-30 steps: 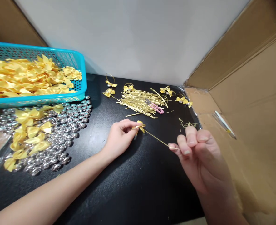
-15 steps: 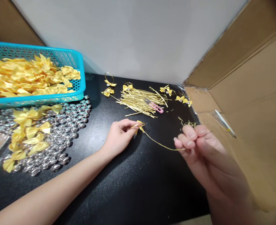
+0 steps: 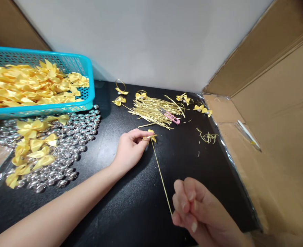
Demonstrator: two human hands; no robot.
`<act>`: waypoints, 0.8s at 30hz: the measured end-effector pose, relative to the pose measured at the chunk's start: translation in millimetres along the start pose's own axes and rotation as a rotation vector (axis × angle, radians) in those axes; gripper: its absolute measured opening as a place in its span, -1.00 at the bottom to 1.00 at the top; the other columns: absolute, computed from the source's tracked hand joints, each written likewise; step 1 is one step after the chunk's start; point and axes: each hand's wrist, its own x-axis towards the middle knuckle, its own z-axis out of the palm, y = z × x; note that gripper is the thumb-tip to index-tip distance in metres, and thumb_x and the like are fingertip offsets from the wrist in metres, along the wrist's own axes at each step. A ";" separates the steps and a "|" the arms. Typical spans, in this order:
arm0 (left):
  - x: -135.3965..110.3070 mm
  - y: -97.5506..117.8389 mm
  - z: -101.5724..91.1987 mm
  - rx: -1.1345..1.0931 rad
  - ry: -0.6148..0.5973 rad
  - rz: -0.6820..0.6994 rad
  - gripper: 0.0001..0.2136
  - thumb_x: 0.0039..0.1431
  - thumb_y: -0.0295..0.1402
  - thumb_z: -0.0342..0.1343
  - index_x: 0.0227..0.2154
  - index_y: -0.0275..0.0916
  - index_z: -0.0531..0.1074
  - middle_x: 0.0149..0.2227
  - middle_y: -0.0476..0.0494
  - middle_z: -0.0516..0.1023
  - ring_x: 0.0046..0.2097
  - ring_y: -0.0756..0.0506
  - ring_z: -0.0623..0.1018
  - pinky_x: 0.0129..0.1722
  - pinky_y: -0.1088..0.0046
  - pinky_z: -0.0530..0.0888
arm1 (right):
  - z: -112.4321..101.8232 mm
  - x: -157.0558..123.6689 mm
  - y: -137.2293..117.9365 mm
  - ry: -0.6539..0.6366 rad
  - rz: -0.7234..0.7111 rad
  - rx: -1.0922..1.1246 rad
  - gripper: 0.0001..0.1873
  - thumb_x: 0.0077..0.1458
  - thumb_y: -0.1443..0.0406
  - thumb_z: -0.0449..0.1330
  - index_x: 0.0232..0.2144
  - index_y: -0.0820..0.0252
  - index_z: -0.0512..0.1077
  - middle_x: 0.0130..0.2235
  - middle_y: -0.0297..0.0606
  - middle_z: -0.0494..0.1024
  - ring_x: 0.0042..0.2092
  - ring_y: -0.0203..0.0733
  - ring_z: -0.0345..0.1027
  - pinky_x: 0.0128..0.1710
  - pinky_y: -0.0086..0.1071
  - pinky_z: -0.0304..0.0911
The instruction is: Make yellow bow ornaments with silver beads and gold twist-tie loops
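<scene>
Near the middle of the black table, my left hand (image 3: 132, 147) pinches a small yellow ribbon bow (image 3: 153, 137), partly hidden by the fingers. From the bow a thin gold twist tie (image 3: 161, 175) runs straight down and to the right. Its far end goes into my right hand (image 3: 197, 209), whose fingers are curled closed around it close to the front of the table. Beyond my left hand lies a pile of gold twist ties (image 3: 151, 111), with pink-handled thread snips (image 3: 170, 116) resting on top.
A turquoise basket (image 3: 89, 85) full of yellow bows stands at the left. Before it spread silver beads (image 3: 87, 128) with loose bows (image 3: 42, 156) on them. Finished-looking bows with beads (image 3: 119, 100) lie along the back. Gold scraps (image 3: 209, 138) and a white-handled pointed tool (image 3: 249, 135) are at right.
My right hand has moved down and toward the left, and the twist tie has gone from a slack curve to a straight line. My left hand keeps its pinch on the bow.
</scene>
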 end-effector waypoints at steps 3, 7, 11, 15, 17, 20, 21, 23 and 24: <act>0.4 -1.2 -0.5 0.017 0.011 0.006 -0.81 0.02 -0.35 0.17 -0.35 -0.29 0.63 -0.34 -0.20 0.62 -0.27 -0.15 0.55 -0.31 0.36 0.41 | -2.6 -4.7 -1.6 -0.009 -0.001 0.031 -0.96 0.08 0.38 0.31 -0.39 0.15 0.54 -0.41 -0.43 0.47 -0.48 -0.58 0.30 -0.22 -0.57 0.35; -0.3 -1.0 -1.0 0.005 0.025 0.011 -0.80 0.02 -0.34 0.17 -0.34 -0.29 0.63 -0.34 -0.19 0.62 -0.26 -0.15 0.55 -0.30 0.35 0.40 | -9.4 -7.3 -4.7 -0.002 0.010 0.082 -0.95 0.08 0.40 0.30 -0.41 0.17 0.54 -0.41 -0.43 0.47 -0.50 -0.58 0.28 -0.30 -0.59 0.33; -1.8 -1.2 -0.8 0.016 0.062 0.015 -0.81 0.01 -0.33 0.18 -0.36 -0.28 0.64 -0.38 -0.17 0.60 -0.28 -0.13 0.53 -0.32 0.37 0.39 | -20.7 -7.4 0.0 0.030 0.067 0.103 -0.96 0.02 0.39 0.34 -0.42 0.19 0.54 -0.43 -0.42 0.47 -0.50 -0.56 0.30 -0.34 -0.59 0.32; -2.1 -4.2 -1.0 -0.026 0.086 0.002 -0.82 0.00 -0.33 0.20 -0.36 -0.26 0.63 -0.38 -0.14 0.60 -0.33 -0.09 0.53 -0.35 0.40 0.39 | -33.1 -9.2 5.5 0.095 0.103 0.078 -0.93 -0.01 0.39 0.37 -0.45 0.19 0.53 -0.48 -0.42 0.45 -0.46 -0.49 0.38 -0.36 -0.59 0.28; -2.0 -6.0 -1.5 -0.068 0.092 -0.008 -0.82 0.00 -0.33 0.22 -0.35 -0.26 0.63 -0.38 -0.13 0.60 -0.35 -0.07 0.53 -0.35 0.41 0.40 | -39.0 -11.0 5.5 0.107 0.105 0.059 -0.93 -0.02 0.38 0.37 -0.45 0.19 0.53 -0.47 -0.42 0.45 -0.45 -0.48 0.40 -0.37 -0.59 0.26; -2.4 -7.7 -1.7 -0.104 0.093 -0.002 -0.84 0.01 -0.32 0.24 -0.35 -0.26 0.62 -0.36 -0.13 0.60 -0.36 -0.06 0.53 -0.33 0.41 0.40 | -46.0 -14.6 2.2 0.095 0.093 0.050 -0.92 -0.03 0.38 0.38 -0.45 0.20 0.53 -0.46 -0.41 0.45 -0.47 -0.49 0.38 -0.39 -0.58 0.24; -2.6 -8.0 -1.6 -0.100 0.092 0.005 -0.84 0.01 -0.33 0.24 -0.35 -0.26 0.62 -0.36 -0.13 0.60 -0.36 -0.05 0.53 -0.33 0.42 0.40 | -47.7 -15.9 0.8 0.094 0.097 0.048 -0.92 -0.03 0.38 0.38 -0.45 0.21 0.53 -0.47 -0.42 0.44 -0.48 -0.50 0.36 -0.39 -0.58 0.24; -3.2 -8.7 -1.0 -0.074 0.089 0.019 -0.84 0.02 -0.33 0.24 -0.35 -0.27 0.62 -0.36 -0.14 0.60 -0.37 -0.05 0.52 -0.35 0.42 0.39 | -50.0 -18.3 -1.4 0.103 0.113 0.044 -0.91 -0.03 0.37 0.38 -0.45 0.22 0.51 -0.47 -0.42 0.42 -0.50 -0.51 0.33 -0.40 -0.57 0.24; -3.4 -8.9 -0.7 -0.054 0.088 0.027 -0.84 0.03 -0.33 0.23 -0.34 -0.27 0.61 -0.36 -0.14 0.60 -0.39 -0.04 0.51 -0.37 0.43 0.38 | -50.7 -19.3 -2.1 0.110 0.124 0.042 -0.89 -0.04 0.37 0.39 -0.46 0.22 0.50 -0.47 -0.42 0.41 -0.51 -0.51 0.32 -0.40 -0.57 0.24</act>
